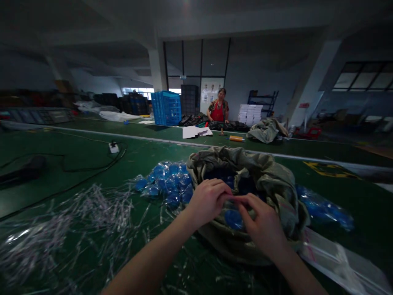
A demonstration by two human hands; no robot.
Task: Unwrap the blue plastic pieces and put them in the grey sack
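My left hand (206,201) and my right hand (264,223) meet over the mouth of a grey-green woven sack (278,180). Both pinch the top of a small clear plastic bag; a round blue object (233,219) hangs inside it, just below my fingers. Dark blue pieces show within the sack, partly hidden by its rolled rim and my hands. Left of the sack lies a heap of blue round objects in clear bags (172,180). More bagged blue pieces (327,208) lie on the right side.
Thin clear plastic strips (101,205) are strewn over the green table at left. A stack of flat clear bags (340,258) lies at lower right. Beyond are a power strip (113,147), a blue crate (166,108) and a person in a red apron (218,110).
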